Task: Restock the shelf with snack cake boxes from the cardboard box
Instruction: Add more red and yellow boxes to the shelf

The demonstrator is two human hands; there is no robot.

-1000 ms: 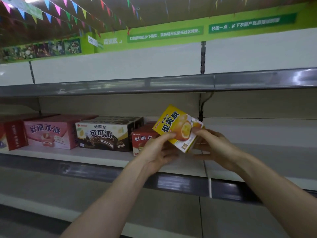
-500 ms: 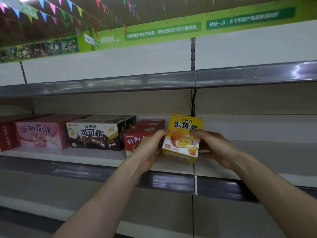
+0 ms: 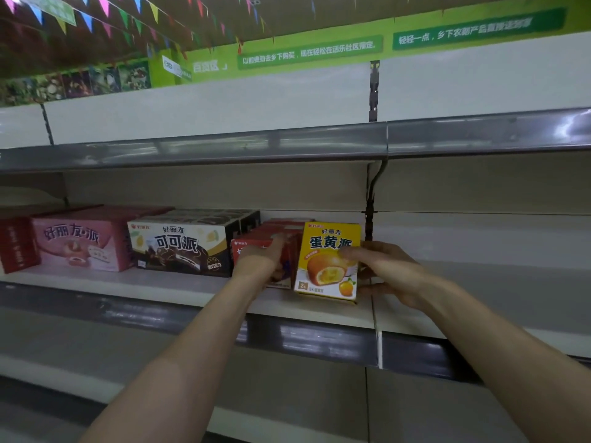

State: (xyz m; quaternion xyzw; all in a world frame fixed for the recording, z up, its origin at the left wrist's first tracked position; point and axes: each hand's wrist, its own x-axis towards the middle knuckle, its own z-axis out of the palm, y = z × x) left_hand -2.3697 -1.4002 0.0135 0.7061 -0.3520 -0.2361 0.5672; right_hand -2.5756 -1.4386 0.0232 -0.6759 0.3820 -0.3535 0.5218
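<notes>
Yellow box stands upright on the shelf, snug against the red boxes. Right hand grips its side to square it up; left hand lies flat-fingered on the red ones, probably bracing them.

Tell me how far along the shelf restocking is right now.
Done: a pink box, a dark cocoa box and red boxes already stand on the shelf. In hand: the yellow box sits upright beside the red ones, right hand gripping it, left hand on a red box. Left: the shelf's right side looks bare; the cardboard box is out of view.
</notes>
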